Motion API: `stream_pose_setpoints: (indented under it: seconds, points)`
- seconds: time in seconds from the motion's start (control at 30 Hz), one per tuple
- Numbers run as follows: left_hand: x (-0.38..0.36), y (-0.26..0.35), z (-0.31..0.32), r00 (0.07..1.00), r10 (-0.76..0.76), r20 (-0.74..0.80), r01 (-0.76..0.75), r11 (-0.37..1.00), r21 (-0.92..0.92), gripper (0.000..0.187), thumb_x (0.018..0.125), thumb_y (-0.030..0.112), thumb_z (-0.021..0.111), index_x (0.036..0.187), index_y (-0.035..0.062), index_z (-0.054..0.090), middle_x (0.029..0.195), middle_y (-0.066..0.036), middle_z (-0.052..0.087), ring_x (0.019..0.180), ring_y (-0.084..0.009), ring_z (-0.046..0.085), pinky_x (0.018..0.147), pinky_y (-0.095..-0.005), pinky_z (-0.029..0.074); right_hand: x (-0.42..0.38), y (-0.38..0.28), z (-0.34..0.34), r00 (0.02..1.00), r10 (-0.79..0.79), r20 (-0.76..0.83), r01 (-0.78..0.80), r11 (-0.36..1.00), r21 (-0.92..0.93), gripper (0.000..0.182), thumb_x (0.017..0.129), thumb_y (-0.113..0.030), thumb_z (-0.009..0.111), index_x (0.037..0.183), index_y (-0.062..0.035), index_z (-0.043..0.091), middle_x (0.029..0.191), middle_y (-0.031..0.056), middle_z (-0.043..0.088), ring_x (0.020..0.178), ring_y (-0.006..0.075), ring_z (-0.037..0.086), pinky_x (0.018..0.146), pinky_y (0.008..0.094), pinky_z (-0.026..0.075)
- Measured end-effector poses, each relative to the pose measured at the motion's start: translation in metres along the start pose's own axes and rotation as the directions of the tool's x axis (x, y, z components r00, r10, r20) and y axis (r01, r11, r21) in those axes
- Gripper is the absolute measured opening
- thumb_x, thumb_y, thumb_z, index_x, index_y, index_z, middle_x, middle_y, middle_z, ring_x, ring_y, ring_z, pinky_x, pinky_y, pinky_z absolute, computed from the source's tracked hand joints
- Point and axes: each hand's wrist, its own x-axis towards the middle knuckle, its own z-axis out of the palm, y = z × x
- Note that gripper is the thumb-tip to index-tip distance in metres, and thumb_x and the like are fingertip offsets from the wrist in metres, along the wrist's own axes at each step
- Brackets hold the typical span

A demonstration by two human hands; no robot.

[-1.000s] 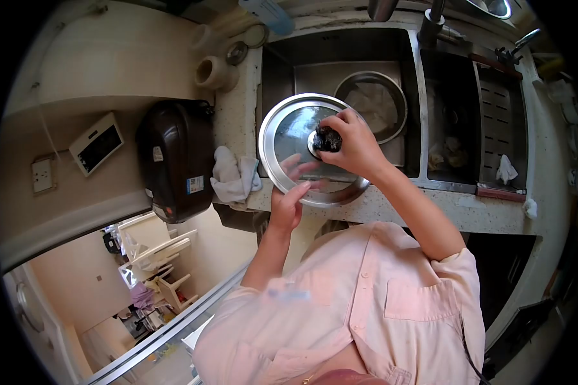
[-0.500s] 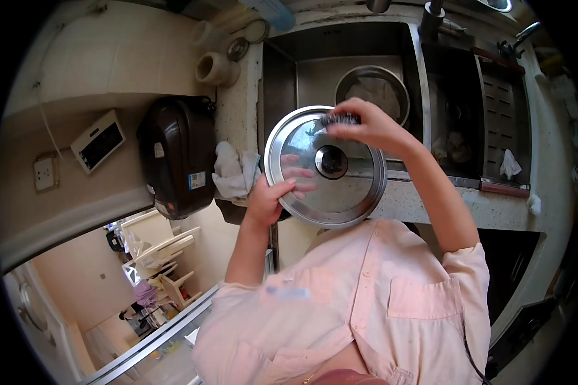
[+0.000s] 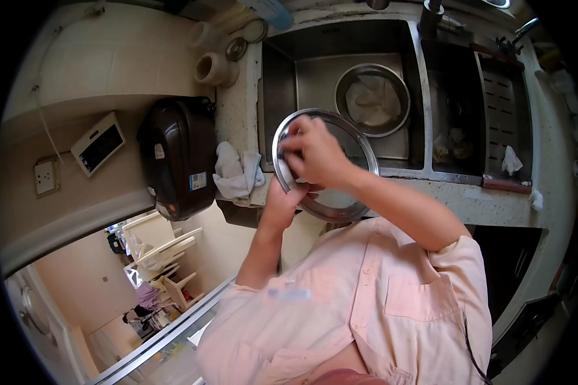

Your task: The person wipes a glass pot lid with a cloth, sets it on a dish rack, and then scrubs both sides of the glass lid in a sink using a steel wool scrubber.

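A round glass lid with a steel rim [image 3: 366, 151] is held in front of the shirt, over the near edge of the sink. My left hand [image 3: 284, 200] grips the lid's lower left rim. Over the upper left of the lid, my right hand [image 3: 315, 151] is closed and blurred by motion; a dark thing, partly hidden by its fingers, shows at its tips. The right forearm crosses the lid and hides its middle. Behind the lid a round metal basin [image 3: 374, 99] with a pale thing in it stands in the sink.
The steel sink [image 3: 315, 70] has a divider and a second, darker basin [image 3: 453, 109] at the right. White cloths [image 3: 234, 170] lie on the counter at the left beside a dark brown appliance [image 3: 176, 157]. A ceramic jar [image 3: 213, 68] stands behind them.
My right hand has moved left and down across the lid to its left rim. The lid has shifted slightly and tilted, and the basin behind it shows more fully.
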Motion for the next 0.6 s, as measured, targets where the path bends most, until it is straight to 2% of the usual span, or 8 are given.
stream_pose_setpoints:
  seconds: [0.1,0.2,0.3,0.4,0.43,0.47,0.5,0.6]
  points:
    - [0.002,-0.008,-0.01,0.996,0.076,-0.035,-0.076,0.997,-0.009,0.037,0.079,0.001,0.056,0.115,0.0,0.047,0.102,-0.008,0.058,0.086,-0.0163,0.061,0.071,-0.0276,0.05,-0.016,-0.011,-0.002,0.976,-0.22,0.003,0.219,0.975,0.045,0.014,0.07,-0.01,0.064,0.083,-0.0103,0.07,0.096,0.0058,0.055,0.09,0.0269,0.049,0.075,0.0352,0.043]
    - [-0.004,0.002,-0.005,0.999,-0.033,0.029,0.031,0.997,0.073,0.033,0.081,-0.001,0.051,0.114,-0.0016,0.045,0.105,-0.011,0.057,0.089,-0.0203,0.062,0.07,-0.026,0.049,0.006,0.003,-0.01,0.956,-0.29,-0.034,0.268,0.919,-0.289,0.012,0.07,-0.009,0.064,0.08,-0.0107,0.07,0.094,0.0048,0.055,0.089,0.0266,0.05,0.074,0.0356,0.043]
    - [-0.011,0.005,0.002,0.999,0.019,-0.039,-0.017,0.999,0.04,0.034,0.077,0.0,0.05,0.111,-0.0017,0.047,0.103,-0.012,0.06,0.09,-0.0249,0.064,0.068,-0.0272,0.049,0.029,0.045,-0.006,0.972,0.108,-0.207,-0.184,0.902,-0.391,0.011,0.071,-0.011,0.064,0.08,-0.0105,0.071,0.092,0.0066,0.055,0.088,0.0272,0.051,0.074,0.037,0.044]
    - [-0.001,0.003,-0.006,1.0,-0.006,0.016,0.005,0.995,0.098,0.033,0.08,0.001,0.05,0.113,-0.0015,0.044,0.105,-0.013,0.058,0.087,-0.0212,0.063,0.069,-0.0258,0.049,0.021,0.031,0.007,0.966,0.067,-0.249,-0.113,0.978,-0.176,0.011,0.071,-0.011,0.065,0.08,-0.0103,0.071,0.091,0.0069,0.054,0.086,0.0282,0.05,0.074,0.0365,0.044]
    - [0.002,-0.001,-0.01,0.999,-0.028,0.041,0.024,0.994,0.106,0.032,0.081,0.001,0.05,0.113,-0.0013,0.043,0.106,-0.012,0.057,0.086,-0.0195,0.063,0.069,-0.0252,0.049,0.015,0.014,0.009,0.99,0.011,-0.143,-0.023,0.997,-0.078,0.011,0.071,-0.011,0.065,0.081,-0.0108,0.071,0.09,0.0063,0.054,0.086,0.0283,0.05,0.074,0.0372,0.044]
    - [0.006,-0.01,-0.02,0.999,-0.012,0.049,0.008,0.997,0.082,0.033,0.081,0.004,0.055,0.112,0.0002,0.047,0.104,-0.01,0.058,0.085,-0.0165,0.062,0.069,-0.0256,0.048,0.006,-0.004,0.009,0.995,-0.037,-0.089,0.029,0.996,-0.089,0.011,0.071,-0.011,0.065,0.08,-0.0111,0.071,0.091,0.0061,0.054,0.086,0.0281,0.05,0.074,0.0376,0.044]
    - [0.006,-0.002,-0.004,0.984,0.16,-0.077,-0.158,0.987,0.031,0.034,0.08,0.007,0.059,0.112,0.0017,0.049,0.102,-0.008,0.059,0.082,-0.0152,0.061,0.069,-0.0266,0.048,0.001,-0.015,0.008,0.996,-0.084,-0.036,0.08,0.992,-0.096,0.011,0.071,-0.011,0.065,0.08,-0.0114,0.071,0.091,0.0058,0.054,0.086,0.0279,0.05,0.074,0.0379,0.044]
    - [-0.003,-0.003,-0.016,0.999,0.032,0.012,-0.032,1.0,-0.001,0.037,0.08,0.006,0.059,0.114,0.001,0.047,0.105,-0.01,0.059,0.084,-0.0171,0.062,0.07,-0.0274,0.048,0.013,-0.006,0.003,0.982,-0.162,-0.099,0.132,0.958,-0.256,0.01,0.07,-0.011,0.064,0.078,-0.0116,0.071,0.093,0.0055,0.054,0.087,0.0265,0.05,0.073,0.0375,0.043]
